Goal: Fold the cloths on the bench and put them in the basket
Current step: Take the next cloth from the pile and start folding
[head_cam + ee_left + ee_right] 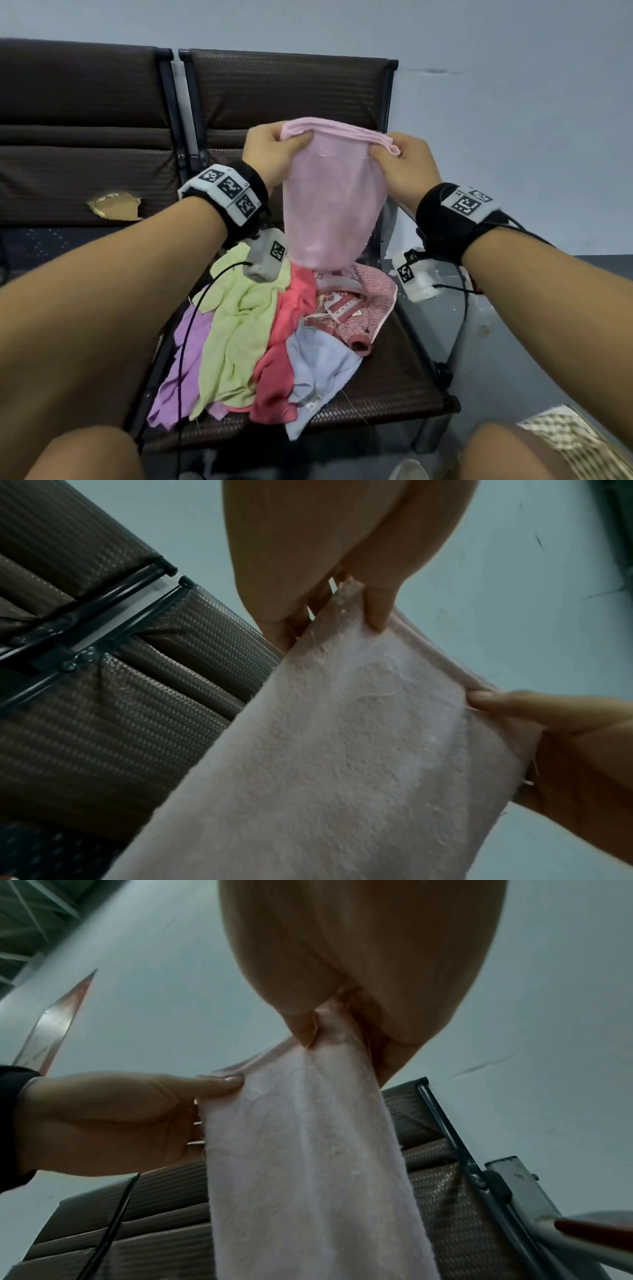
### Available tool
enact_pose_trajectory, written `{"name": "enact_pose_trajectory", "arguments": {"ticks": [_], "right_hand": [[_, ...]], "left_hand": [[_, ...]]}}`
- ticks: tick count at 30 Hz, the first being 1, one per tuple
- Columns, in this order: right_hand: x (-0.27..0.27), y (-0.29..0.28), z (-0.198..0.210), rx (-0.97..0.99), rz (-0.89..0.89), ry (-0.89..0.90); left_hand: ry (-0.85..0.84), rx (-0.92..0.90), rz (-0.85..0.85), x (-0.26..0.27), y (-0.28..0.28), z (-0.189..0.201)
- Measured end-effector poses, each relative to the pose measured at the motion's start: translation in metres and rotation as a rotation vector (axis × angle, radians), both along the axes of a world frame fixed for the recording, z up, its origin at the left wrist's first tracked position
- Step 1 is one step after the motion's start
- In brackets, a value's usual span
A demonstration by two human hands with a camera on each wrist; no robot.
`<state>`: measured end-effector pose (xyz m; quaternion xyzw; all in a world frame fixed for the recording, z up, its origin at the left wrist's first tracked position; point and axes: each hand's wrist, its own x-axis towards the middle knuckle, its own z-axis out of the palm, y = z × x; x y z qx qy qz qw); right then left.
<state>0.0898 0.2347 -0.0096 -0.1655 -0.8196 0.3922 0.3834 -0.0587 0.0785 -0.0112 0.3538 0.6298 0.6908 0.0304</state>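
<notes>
Pink terry cloth (334, 192), pinched at its top corners by left hand (270, 154) and right hand (404, 164), hanging above the brown woven bench (394, 387): mid-fold; next, probably halving. Basket unseen.

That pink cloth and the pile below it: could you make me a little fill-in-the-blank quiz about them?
1. Both hands hold up a ____ cloth.
2. The left hand and right hand pinch its ____ edge.
3. The light green cloth lies between a purple cloth and a ____ one.

Missing: pink; top; red
</notes>
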Motion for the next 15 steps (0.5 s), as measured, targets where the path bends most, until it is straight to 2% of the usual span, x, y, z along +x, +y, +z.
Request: {"name": "enact_pose_trajectory", "arguments": {"ticks": [2, 4, 7, 10, 12, 15], "right_hand": [[0.002, -0.001, -0.006, 0.02, 0.026, 0.003], [0.006, 0.001, -0.025, 0.043, 0.048, -0.092], [0.018, -0.001, -0.071, -0.033, 0.123, -0.344], [0.032, -0.007, -0.123, -0.077, 0.24, -0.679], [0.042, -0.013, -0.155, -0.187, 0.321, -0.86], [0.055, -0.021, -0.188, -0.406, 0.426, -1.033]], "left_hand": [[-0.016, -0.005, -0.052, 0.001, -0.01, -0.005], [-0.042, -0.086, -0.068, 0.003, -0.023, -0.027], [-0.119, -0.329, -0.123, 0.012, -0.044, -0.08], [-0.182, -0.585, -0.225, 0.022, -0.065, -0.135], [-0.247, -0.786, -0.349, 0.029, -0.076, -0.163], [-0.4, -0.988, -0.571, 0.035, -0.087, -0.184]]}}
